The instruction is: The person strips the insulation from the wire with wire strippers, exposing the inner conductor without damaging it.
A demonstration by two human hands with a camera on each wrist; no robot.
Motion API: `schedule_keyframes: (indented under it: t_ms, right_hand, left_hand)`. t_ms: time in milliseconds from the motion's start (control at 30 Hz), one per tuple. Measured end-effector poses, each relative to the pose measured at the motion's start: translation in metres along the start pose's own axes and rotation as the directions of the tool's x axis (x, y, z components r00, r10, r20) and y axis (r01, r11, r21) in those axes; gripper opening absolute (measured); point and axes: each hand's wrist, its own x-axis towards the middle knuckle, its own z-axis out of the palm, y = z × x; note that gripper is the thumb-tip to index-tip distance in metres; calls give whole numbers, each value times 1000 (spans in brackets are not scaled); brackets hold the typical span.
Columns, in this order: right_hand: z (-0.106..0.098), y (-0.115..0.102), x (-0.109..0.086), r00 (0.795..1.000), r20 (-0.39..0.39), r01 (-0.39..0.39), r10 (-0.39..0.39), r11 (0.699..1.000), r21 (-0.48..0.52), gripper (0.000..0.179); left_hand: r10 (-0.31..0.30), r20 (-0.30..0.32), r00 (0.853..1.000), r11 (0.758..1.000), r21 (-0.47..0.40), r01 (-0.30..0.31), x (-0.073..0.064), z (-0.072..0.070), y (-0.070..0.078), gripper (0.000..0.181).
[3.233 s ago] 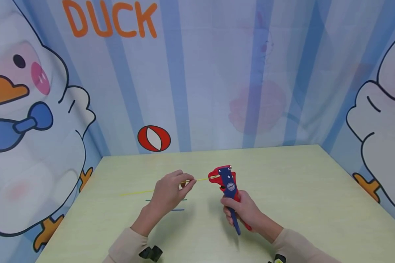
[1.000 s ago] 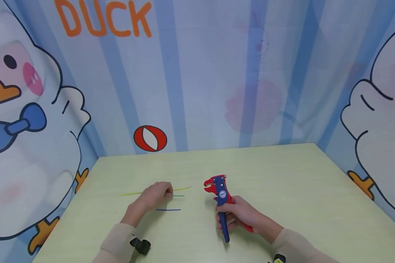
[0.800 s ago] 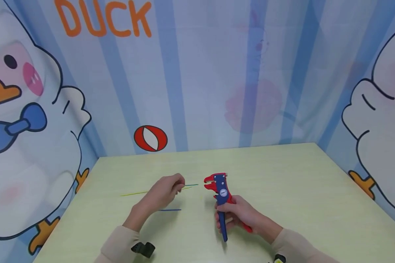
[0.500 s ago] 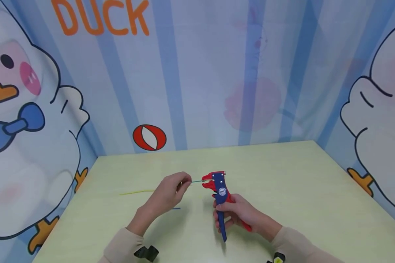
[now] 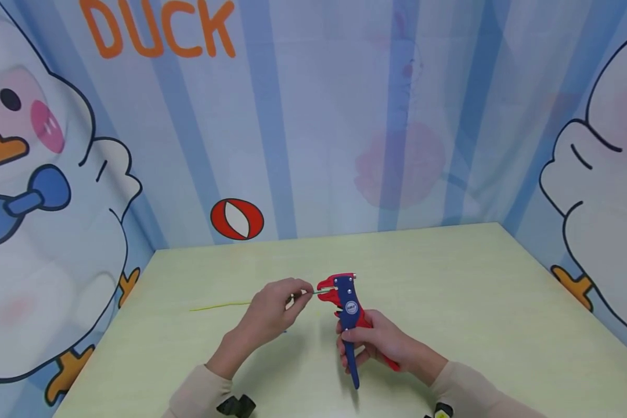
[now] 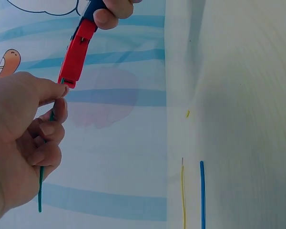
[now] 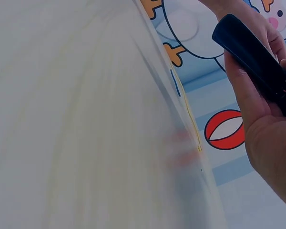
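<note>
My left hand [image 5: 274,307] pinches a green wire [image 6: 40,191] between thumb and forefinger, its tail running down past the curled fingers in the left wrist view. The wire's other end reaches into the mouth of a red and blue wire stripper [image 5: 350,307]. My right hand [image 5: 378,339] grips the stripper by its handles, holding it upright above the table. In the right wrist view the dark blue handle [image 7: 250,47] crosses the palm, and the tool's head is out of frame. Left fingertips are right at the red jaws.
A yellow wire [image 6: 183,195] with a bared tip and a blue wire [image 6: 202,195] lie on the pale table [image 5: 449,290]. A tiny yellow scrap [image 6: 188,114] lies beyond them. A printed curtain [image 5: 334,116] stands behind the table's far edge.
The left hand let the yellow wire down on the table, picked up the green wire and brought its end into the stripper. The right hand keeps its grip, lowered slightly and shifted left.
</note>
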Motion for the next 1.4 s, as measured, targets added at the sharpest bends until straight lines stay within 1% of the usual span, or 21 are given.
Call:
schedule_keyframes:
  t_ms: [200,567,733,1033,1200,1400]
  right_hand:
    - [0,0,0,1000,8,22,-22,1000,-11,20]
    - [-1,-2,2,999,12,47,-47,998,-30,20]
    - [0,-2,2,999,20,51,-50,998,-42,21]
    - [1,-1,2,998,8,59,-58,996,-71,22]
    - [3,1,1,997,-1,74,-75,994,-83,16]
    - [5,4,-1,997,11,81,-81,995,-56,10]
  left_hand:
    - [-2,-50,999,1000,25,3,1,-3,4,10]
    - [-15,-99,995,999,38,19,2,-3,7,12]
    - [-26,-103,994,999,27,29,1,-2,6,12]
    - [-42,-98,994,999,3,42,2,-3,7,12]
    - [-28,-99,995,1000,-17,26,3,-3,6,12]
    - [-25,-79,997,999,-33,23,1,-2,5,11]
